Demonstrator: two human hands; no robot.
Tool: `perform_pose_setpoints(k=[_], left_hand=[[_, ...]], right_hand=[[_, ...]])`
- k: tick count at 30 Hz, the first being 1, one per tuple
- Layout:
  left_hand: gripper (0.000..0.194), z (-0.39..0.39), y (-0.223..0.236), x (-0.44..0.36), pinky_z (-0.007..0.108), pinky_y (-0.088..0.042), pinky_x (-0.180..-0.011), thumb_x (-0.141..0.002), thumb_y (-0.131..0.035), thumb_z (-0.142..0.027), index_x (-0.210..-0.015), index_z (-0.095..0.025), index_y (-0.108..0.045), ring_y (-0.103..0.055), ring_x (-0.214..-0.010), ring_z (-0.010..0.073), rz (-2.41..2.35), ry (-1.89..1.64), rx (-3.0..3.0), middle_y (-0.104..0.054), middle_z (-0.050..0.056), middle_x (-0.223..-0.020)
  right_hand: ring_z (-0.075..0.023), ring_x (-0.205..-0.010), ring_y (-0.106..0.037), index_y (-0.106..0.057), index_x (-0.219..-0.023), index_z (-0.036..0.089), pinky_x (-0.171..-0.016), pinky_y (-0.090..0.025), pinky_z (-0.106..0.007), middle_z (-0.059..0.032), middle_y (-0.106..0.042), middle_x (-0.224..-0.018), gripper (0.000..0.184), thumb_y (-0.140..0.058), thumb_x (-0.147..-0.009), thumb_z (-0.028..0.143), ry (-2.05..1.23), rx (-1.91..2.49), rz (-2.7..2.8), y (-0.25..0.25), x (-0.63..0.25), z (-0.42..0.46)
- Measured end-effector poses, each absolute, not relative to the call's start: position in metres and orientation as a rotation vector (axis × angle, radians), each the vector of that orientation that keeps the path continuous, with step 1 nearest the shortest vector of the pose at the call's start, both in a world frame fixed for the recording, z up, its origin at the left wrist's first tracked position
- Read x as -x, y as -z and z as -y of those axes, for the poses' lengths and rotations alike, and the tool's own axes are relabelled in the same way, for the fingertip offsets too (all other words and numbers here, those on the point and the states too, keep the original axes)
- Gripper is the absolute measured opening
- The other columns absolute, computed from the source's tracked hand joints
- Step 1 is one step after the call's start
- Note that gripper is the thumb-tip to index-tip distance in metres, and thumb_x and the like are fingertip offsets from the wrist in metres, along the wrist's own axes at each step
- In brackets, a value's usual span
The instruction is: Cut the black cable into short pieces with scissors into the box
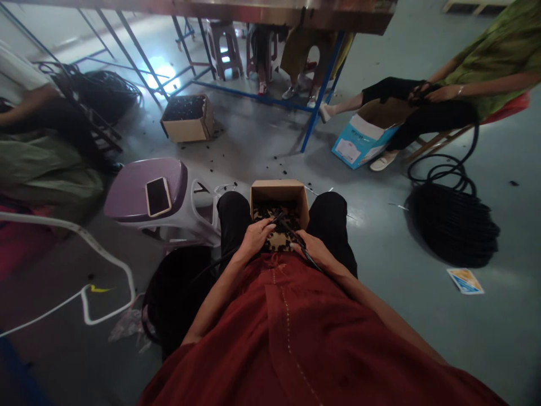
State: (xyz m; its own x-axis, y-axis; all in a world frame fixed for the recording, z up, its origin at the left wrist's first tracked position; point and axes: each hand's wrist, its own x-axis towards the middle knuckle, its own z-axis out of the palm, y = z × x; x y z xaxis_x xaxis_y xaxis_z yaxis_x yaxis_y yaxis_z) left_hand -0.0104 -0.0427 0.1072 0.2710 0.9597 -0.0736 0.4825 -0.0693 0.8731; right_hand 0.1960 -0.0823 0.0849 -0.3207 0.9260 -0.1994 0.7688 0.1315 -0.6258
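I sit with a small cardboard box between my knees; dark small pieces lie in its bottom. My left hand is curled at the box's near left corner, pinching the end of a black cable. My right hand is closed around the same cable a little lower, at the near right corner. The cable runs down past my right wrist and also off to the left toward a dark coil by my left side.
A purple stool with a phone on it stands at my left. A big black cable coil lies on the floor at right. Another person sits behind a blue and white box. A second cardboard box stands further back.
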Motion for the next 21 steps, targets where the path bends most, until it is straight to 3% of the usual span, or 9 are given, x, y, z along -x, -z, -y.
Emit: perform_pose_setpoints(k=[6, 12, 21], left_hand=[[0.030, 0.0417, -0.1007, 0.0115, 0.021, -0.044, -0.060, -0.085, -0.040, -0.032, -0.100, -0.017, -0.061, -0.056, -0.058, 0.0098, -1.340, -0.698, -1.682, -0.063, 0.001, -0.074], [0.025, 0.0434, -0.0994, 0.0104, 0.023, -0.042, -0.077, -0.077, -0.055, -0.029, -0.099, -0.017, -0.058, -0.057, -0.085, 0.0130, -1.397, -0.810, -1.761, -0.062, 0.003, -0.094], [0.015, 0.0443, -0.0983, 0.0097, 0.025, -0.041, -0.074, -0.077, -0.056, -0.028, -0.087, -0.017, -0.058, -0.055, -0.080, 0.0132, -1.509, -0.834, -1.797, -0.062, 0.002, -0.086]], right_hand=[[-0.0170, -0.076, -0.055, -0.050, -0.102, 0.020, -0.068, -0.038, -0.025, -0.0051, -0.060, -0.087, 0.030, -0.045, -0.081, 0.041, -0.970, 1.697, 2.157, -0.0850, -0.1954, 0.0829], [-0.0178, -0.077, -0.057, -0.050, -0.103, 0.020, -0.067, -0.038, -0.024, -0.0055, -0.061, -0.088, 0.031, -0.045, -0.082, 0.042, -0.971, 1.706, 2.154, -0.0850, -0.1952, 0.0836], [-0.0184, -0.079, -0.058, -0.051, -0.105, 0.021, -0.066, -0.038, -0.024, -0.0060, -0.063, -0.088, 0.032, -0.046, -0.081, 0.042, -0.961, 1.739, 2.156, -0.0820, -0.1953, 0.0839]])
